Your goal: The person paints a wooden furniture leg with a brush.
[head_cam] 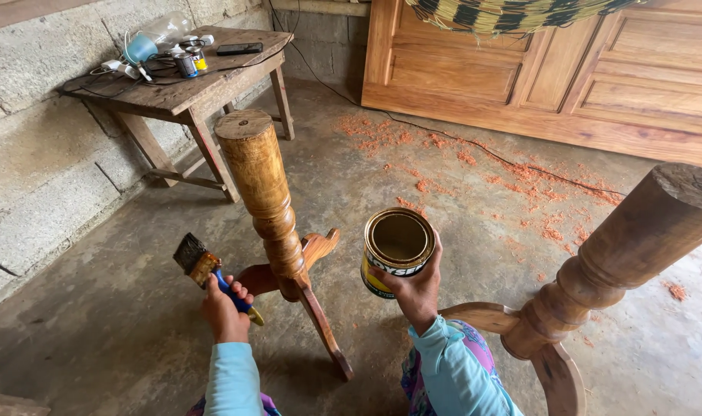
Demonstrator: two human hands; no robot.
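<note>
My left hand (225,306) grips a paintbrush (204,270) with a blue and yellow handle and dark bristles, held up to the left of a turned wooden pedestal stand (268,192). That stand is upright on curved feet and looks glossy on its upper column. My right hand (417,290) holds an open round tin can (397,248) with a yellow and dark label, just right of the stand. The can's inside looks brownish. A second, unfinished-looking turned pedestal (628,246) leans in at the right.
A rough wooden table (204,85) at the back left carries a plastic bottle, small tins, a phone and cables. Large wooden door panels (551,77) lean on the far wall. Reddish wood shavings (520,177) and a cable lie on the concrete floor. Block wall at left.
</note>
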